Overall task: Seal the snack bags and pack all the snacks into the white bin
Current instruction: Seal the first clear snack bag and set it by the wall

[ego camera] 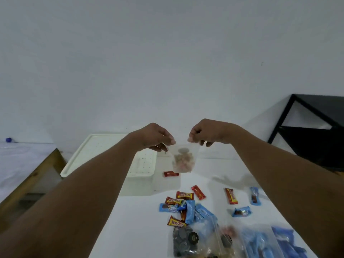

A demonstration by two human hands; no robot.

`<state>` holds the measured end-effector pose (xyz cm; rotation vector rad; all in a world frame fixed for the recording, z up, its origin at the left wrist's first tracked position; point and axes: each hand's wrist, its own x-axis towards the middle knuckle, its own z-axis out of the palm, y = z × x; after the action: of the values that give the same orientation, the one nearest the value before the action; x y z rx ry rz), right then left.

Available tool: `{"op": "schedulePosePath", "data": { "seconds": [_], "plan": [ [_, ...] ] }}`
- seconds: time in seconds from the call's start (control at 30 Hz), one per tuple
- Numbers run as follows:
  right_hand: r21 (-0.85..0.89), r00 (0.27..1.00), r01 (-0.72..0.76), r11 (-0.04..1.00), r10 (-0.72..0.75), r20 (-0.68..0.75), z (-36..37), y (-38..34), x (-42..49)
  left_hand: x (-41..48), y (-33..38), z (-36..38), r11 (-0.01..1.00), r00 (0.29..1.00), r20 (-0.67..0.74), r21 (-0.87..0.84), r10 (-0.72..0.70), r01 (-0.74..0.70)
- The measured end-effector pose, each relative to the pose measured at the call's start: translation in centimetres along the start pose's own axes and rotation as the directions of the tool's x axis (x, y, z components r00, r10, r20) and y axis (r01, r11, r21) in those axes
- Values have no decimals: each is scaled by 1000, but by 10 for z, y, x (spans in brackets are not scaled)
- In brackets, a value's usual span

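I'm holding the small clear bag (183,161) up in the air over the far part of the surface (141,211). Left grip (158,138) is pinching its top-left corner, right grip (202,134) the top-right, nothing else in either. Risk: w/ only the corners pinched, the middle of the mouth may be gaping, so pieces could be spilling out when I'm tipping it toward the white bin (74,164) at the far left corner. Pulling sideways too hard could be popping the seal. Loose wrapped snacks (186,205) & bigger bags (195,241) are lying toward the near edge.
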<state>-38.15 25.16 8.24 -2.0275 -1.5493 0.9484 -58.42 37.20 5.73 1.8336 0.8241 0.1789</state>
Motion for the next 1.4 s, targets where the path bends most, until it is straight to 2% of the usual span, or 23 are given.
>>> {"op": "schedulePosePath", "data": {
  "seconds": [0.17, 0.27, 0.43, 0.6, 0.93, 1.1, 1.27, 1.4],
  "plan": [
    [116, 991, 58, 992, -44, -124, -34, -7, -3, 10, 35, -14, 986, 987, -107, -108, 119, -131],
    [224, 982, 98, 970, -57, -179, -45, 0, -4, 15, 45, -17, 960, 979, -152, -223, 140, -171],
    [484, 960, 197, 853, -67, -273, -50, 6, -3, 23, 42, -14, 876, 968, -196, -427, 155, -227],
    [573, 949, 236, 785, -59, -310, -47, 7, 1, 27, 38, -11, 795, 969, -189, -557, 159, -239],
    [608, 942, 257, 751, -52, -333, -33, 2, 14, 32, 38, -11, 852, 950, -271, -451, 153, -266],
    [561, 934, 263, 785, -63, -351, -20, -2, 20, 37, 39, -3, 857, 949, -290, -451, 121, -247],
    [475, 917, 296, 829, -107, -385, -20, -11, 21, 39, 38, -5, 900, 953, -253, -353, 170, -254],
    [506, 922, 291, 812, -97, -374, -20, -13, 19, 41, 40, -7, 914, 935, -289, -285, 206, -289]
  ]
}}
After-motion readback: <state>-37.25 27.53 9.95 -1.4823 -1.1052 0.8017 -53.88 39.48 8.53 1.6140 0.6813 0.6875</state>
